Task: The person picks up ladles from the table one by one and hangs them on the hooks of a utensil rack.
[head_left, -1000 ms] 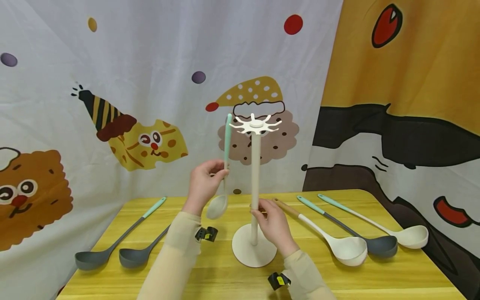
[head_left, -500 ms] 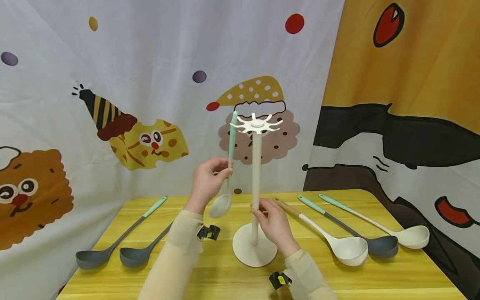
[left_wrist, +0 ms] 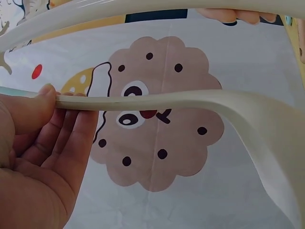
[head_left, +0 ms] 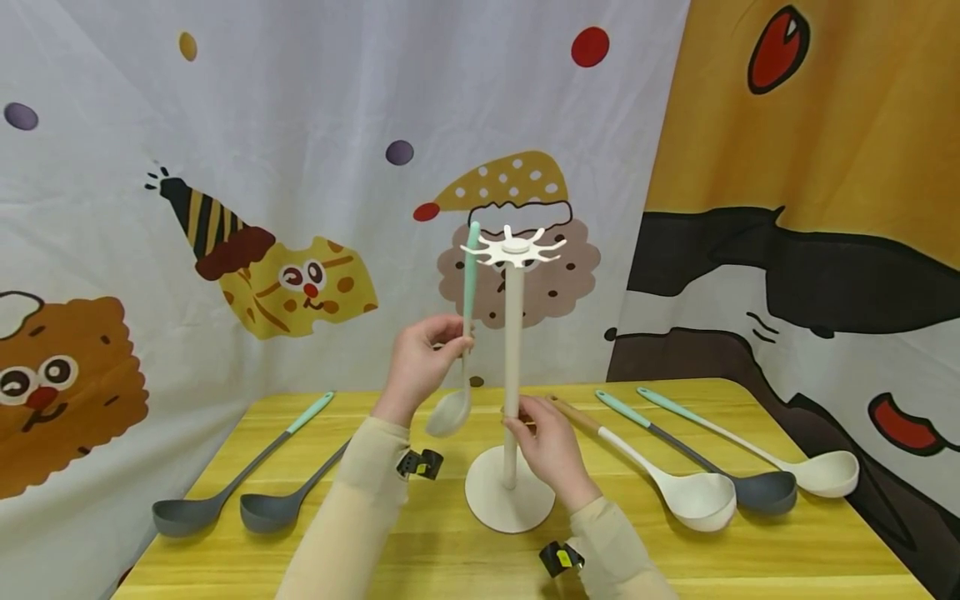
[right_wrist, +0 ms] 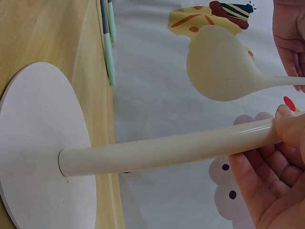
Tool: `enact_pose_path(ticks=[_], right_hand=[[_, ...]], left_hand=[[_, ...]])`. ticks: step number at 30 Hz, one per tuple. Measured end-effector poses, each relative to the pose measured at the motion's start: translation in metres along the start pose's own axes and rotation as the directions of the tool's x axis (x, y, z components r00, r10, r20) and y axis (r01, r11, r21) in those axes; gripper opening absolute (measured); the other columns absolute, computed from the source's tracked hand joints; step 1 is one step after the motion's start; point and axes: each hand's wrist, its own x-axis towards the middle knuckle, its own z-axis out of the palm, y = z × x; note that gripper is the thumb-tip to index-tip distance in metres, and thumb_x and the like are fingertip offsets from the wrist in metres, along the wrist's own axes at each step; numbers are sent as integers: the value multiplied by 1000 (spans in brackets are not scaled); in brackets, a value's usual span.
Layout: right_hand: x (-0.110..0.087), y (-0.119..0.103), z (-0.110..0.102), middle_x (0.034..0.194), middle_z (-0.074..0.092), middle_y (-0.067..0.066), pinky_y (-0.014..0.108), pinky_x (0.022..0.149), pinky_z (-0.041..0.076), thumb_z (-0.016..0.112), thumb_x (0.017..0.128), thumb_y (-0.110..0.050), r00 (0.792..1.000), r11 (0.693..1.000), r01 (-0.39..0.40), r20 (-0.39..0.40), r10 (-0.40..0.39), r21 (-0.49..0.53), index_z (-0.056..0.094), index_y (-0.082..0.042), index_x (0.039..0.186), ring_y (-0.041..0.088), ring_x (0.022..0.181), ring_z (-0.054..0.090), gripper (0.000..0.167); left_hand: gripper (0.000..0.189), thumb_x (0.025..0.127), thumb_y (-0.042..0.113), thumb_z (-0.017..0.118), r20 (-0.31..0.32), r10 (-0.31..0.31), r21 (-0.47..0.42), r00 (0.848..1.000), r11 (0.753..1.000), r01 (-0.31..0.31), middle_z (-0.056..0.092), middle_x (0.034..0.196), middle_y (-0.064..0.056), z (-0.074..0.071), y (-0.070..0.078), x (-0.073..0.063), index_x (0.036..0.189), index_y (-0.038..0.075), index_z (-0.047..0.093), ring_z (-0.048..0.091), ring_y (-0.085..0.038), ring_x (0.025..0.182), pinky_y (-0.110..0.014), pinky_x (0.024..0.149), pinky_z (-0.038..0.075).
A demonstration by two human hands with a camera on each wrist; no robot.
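Observation:
My left hand (head_left: 424,362) pinches the cream shaft of a ladle (head_left: 451,410) between thumb and fingers. The ladle hangs upright, bowl down above the table, its mint-green handle pointing up. Its top overlaps the left hooks of a cream utensil stand (head_left: 513,333) in the head view. Lower down, my right hand (head_left: 551,446) grips the pole of that stand, whose round base sits on the table. The left wrist view shows the thumb and fingers on the ladle's shaft (left_wrist: 143,102). In the right wrist view the ladle's bowl (right_wrist: 221,64) is beside the pole (right_wrist: 167,151).
Two grey ladles with dark bowls, one nearer the edge (head_left: 187,515) and one partly behind my left sleeve (head_left: 272,511), lie left. To the right lie a white ladle with a wooden handle (head_left: 697,500), a dark ladle (head_left: 765,492) and a cream ladle (head_left: 825,473). A cartoon curtain hangs behind.
My left hand has moved the ladle a little to the right, bringing its handle top from beside the stand's left hooks to overlapping them. The right hand keeps its grip on the pole.

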Motion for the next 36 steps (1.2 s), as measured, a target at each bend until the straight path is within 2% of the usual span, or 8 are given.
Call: enact_pose_path(ticks=[5, 14, 19, 26, 36], right_hand=[[0, 1, -1, 99, 64, 6, 34, 74, 58, 67, 94, -9, 1000, 1000, 19, -2, -19, 3, 69, -4, 109, 21, 88, 63, 16], [1, 0, 0, 98, 63, 5, 34, 74, 58, 68, 93, -8, 1000, 1000, 4, -5, -4, 6, 69, -6, 107, 21, 88, 63, 14], [1, 1, 1, 98, 64, 5, 33, 75, 58, 69, 93, -8, 1000, 1000, 2, -5, -2, 1, 69, -6, 107, 20, 88, 64, 14], [1, 1, 0, 99, 64, 6, 33, 75, 57, 68, 94, -9, 1000, 1000, 5, 0, -5, 7, 70, -7, 107, 22, 89, 64, 14], [1, 1, 1, 98, 63, 5, 34, 75, 58, 69, 93, -9, 1000, 1000, 3, -4, -3, 9, 69, -5, 109, 20, 88, 63, 16]], left_hand=[[11, 93, 7, 70, 14, 4, -14, 1000, 1000, -4, 71, 87, -4, 1, -2, 0, 102, 5, 75, 67, -19, 81, -33, 74, 58], [12, 93, 7, 69, 26, 8, -39, 1000, 999, -7, 72, 89, -5, 3, -3, 0, 104, 5, 75, 67, -19, 81, -34, 75, 58], [13, 93, 6, 69, 41, 31, -48, 999, 998, -29, 72, 88, -5, 7, -4, -2, 104, 3, 74, 67, -19, 80, -34, 76, 58], [10, 93, 5, 69, 37, 55, -56, 998, 997, -52, 72, 88, -4, 13, -7, -3, 102, 6, 75, 68, -17, 80, -33, 74, 58], [12, 93, 6, 69, 54, 10, -82, 999, 997, -6, 73, 92, -4, 17, -7, -5, 103, 6, 74, 68, -17, 83, -35, 76, 57]])
